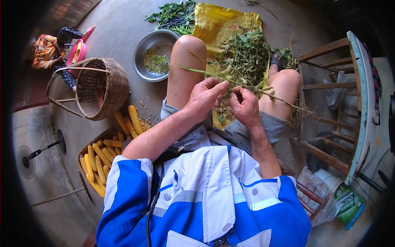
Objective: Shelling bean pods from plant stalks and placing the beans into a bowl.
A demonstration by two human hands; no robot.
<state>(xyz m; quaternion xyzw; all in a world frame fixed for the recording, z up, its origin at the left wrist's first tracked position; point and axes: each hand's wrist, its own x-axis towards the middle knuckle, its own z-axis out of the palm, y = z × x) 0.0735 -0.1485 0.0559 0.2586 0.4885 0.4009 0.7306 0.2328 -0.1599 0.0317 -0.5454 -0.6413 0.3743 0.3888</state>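
My left hand [205,97] pinches a thin green soybean stalk [197,71] that carries pods and ends in roots at the right. Close beside it, my right hand [245,105] grips the same stalk near its pods. Beyond my hands, between my knees, a heap of soybean plants with pods [250,55] lies on a yellow woven plastic sack [216,18]. Left of my left knee stands a metal basin [139,58] with shelled green beans or pods [151,60] and a leafy sprig in it.
Cut leafy greens [176,18] lie behind the basin. To the left are a wicker basket [118,89], a container of corn cobs [100,157], a standing fan [26,160] and a person [46,52] beside a pink basin [81,55]. A wooden-legged table [355,92] stands at the right.
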